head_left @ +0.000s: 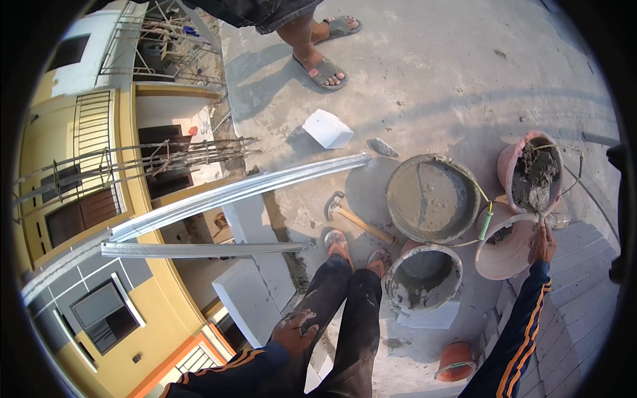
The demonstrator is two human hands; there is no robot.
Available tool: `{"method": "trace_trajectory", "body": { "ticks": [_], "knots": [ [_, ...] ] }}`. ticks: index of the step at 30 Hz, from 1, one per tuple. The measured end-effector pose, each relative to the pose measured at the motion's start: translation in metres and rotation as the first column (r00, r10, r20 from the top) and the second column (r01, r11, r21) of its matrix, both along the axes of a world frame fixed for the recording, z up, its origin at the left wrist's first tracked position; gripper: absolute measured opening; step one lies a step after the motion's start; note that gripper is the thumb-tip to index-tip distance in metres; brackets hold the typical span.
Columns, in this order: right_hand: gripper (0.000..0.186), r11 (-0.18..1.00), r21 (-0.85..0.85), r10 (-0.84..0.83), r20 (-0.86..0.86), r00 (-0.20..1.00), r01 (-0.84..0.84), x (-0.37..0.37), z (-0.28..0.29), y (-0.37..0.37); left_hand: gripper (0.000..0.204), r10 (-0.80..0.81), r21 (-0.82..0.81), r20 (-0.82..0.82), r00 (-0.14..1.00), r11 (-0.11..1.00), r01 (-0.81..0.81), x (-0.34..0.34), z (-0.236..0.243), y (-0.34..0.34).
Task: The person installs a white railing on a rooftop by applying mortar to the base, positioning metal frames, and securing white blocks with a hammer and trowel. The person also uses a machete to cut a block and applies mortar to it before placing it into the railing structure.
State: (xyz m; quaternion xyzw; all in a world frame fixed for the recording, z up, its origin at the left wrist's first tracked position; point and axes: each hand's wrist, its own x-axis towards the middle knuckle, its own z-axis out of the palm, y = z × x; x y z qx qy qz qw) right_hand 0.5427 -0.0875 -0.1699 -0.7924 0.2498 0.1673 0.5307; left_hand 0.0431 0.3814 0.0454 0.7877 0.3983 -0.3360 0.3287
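Observation:
My right hand (pixel 543 245) is closed at the rim of a tilted pinkish bucket (pixel 507 166) that holds wet grey mortar (pixel 536 166). A trowel (pixel 539 202) smeared with mortar appears to reach from its fingers into that bucket; the handle is hidden. Just beside the hand sits another pinkish bucket (pixel 488 259) with a little mortar inside. On my left leg, near the knee, lies my left hand (pixel 295 335), fingers loosely spread and holding nothing. A wide round tub (pixel 393 215) of grey watery mix stands left of the buckets.
A mortar-stained bucket (pixel 396 302) and a small orange bucket (pixel 455 355) stand closer to me. A hammer (pixel 361 222), metal channels (pixel 239 192) and a white block (pixel 328 129) lie leftward. Grey blocks (pixel 577 285) are stacked at right. A person in sandals (pixel 325 71) stands ahead. Beyond the left edge are buildings.

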Motion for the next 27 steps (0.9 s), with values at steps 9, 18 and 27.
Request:
{"method": "trace_trajectory", "body": {
  "ticks": [9, 18, 27],
  "knots": [
    [0.052, 0.851, -0.138, 0.506, -0.048, 0.861, -0.507, -0.040, 0.178, 0.087, 0.041, -0.033, 0.109, -0.019, 0.999, 0.993, 0.035, -0.029, -0.030, -0.002],
    [0.043, 0.094, 0.061, 0.991, 0.091, 0.099, -0.994, -0.032, 0.182, 0.419, 0.047, -0.004, 0.011, -0.084, 0.996, 1.000, 0.005, -0.080, -0.074, 0.002],
    [0.035, -0.334, -0.081, 0.912, 0.222, -0.344, -0.939, -0.104, 0.058, 0.718, 0.056, 0.268, -0.087, -0.148, 0.952, 0.955, -0.282, -0.094, -0.071, 0.019]
  ]
}}
